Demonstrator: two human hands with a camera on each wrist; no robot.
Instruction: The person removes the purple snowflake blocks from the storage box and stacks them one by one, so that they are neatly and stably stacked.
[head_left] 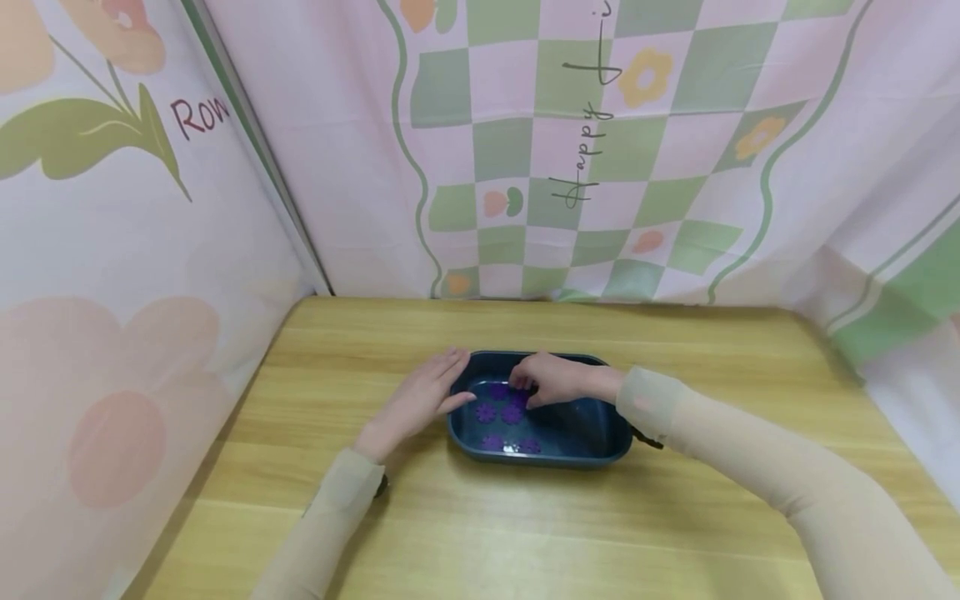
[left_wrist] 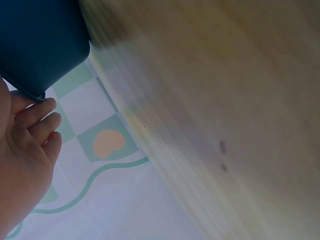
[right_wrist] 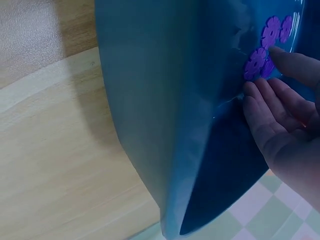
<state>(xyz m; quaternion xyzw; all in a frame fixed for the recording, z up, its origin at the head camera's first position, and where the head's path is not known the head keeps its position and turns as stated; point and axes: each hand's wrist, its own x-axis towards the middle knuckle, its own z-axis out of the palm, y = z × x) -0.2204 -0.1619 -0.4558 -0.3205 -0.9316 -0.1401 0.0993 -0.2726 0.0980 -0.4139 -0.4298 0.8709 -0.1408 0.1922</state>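
Note:
A dark blue, rounded rectangular basin (head_left: 577,457) stands on the wooden table. Several purple flower-shaped discs (head_left: 486,413) lie on its floor toward the left end. My left hand (head_left: 420,396) rests at the basin's left rim, fingers along the back-left corner and thumb extended over the inside. Seen from the left wrist, the fingertips (left_wrist: 50,104) are right at the rim. My right hand (head_left: 558,379) reaches into the basin over the far side, palm toward the discs. In the right wrist view its thumb and fingers are apart, with fingertips (right_wrist: 250,89) close to the purple discs (right_wrist: 255,62).
The light wooden table (head_left: 480,533) extends around the basin. A checked, flower-printed curtain (head_left: 585,150) hangs behind the table's far edge. Another printed curtain (head_left: 150,275) borders the left side, and more white and green fabric (head_left: 900,275) hangs on the right.

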